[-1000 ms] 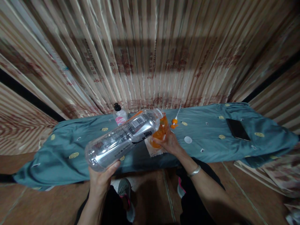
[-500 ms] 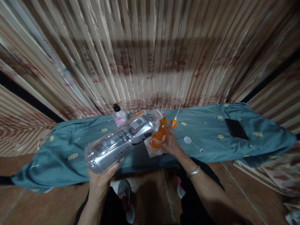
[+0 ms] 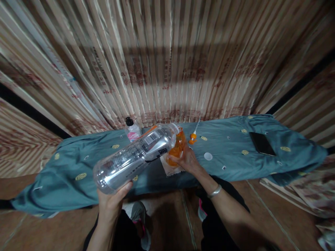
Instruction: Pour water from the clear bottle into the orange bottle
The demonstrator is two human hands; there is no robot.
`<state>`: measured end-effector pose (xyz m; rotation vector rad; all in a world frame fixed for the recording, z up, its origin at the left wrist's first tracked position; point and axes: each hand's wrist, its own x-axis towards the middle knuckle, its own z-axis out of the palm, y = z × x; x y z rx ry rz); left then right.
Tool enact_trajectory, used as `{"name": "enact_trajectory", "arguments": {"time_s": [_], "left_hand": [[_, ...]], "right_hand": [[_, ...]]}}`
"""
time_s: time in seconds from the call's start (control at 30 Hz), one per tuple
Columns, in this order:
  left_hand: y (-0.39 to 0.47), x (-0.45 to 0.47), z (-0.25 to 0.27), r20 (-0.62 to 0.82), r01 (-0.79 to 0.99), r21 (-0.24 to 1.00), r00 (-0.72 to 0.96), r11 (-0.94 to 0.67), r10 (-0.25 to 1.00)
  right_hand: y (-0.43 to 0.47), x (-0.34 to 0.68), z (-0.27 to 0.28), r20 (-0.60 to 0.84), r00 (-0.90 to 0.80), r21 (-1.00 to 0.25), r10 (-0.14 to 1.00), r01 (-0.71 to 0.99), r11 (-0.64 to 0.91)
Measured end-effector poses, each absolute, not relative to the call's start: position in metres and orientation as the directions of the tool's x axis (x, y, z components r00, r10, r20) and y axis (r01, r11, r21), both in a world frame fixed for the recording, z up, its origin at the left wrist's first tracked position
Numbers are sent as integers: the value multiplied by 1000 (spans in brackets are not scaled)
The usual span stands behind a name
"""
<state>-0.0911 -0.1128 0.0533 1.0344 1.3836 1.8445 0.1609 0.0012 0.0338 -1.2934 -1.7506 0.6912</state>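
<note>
Above the teal cloth-covered counter point(image 3: 227, 150), my left hand point(image 3: 112, 199) grips a large clear plastic bottle point(image 3: 133, 158), mouth tipped at the translucent orange bottle point(image 3: 178, 147) held in my right hand point(image 3: 188, 161); pouring seems underway, the orange-and-white pump top point(image 3: 193, 137) lying unfitted.

Sporting a silver bangle point(image 3: 215, 191) on the right wrist point(image 3: 207, 183), dressed in black trousers point(image 3: 125, 232), and showing grey shoes point(image 3: 138, 212) flashed with pink!
</note>
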Motion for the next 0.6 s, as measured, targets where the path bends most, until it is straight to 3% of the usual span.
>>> {"name": "enact_trajectory", "arguments": {"time_s": [0.23, 0.6], "left_hand": [[-112, -93, 50, 193, -112, 951, -516, -289, 835], [-113, -91, 52, 227, -38, 956, -527, -289, 819]], "right_hand": [[1, 163, 35, 316, -139, -793, 938, 505, 342], [3, 162, 28, 302, -127, -816, 945, 478, 325]]}}
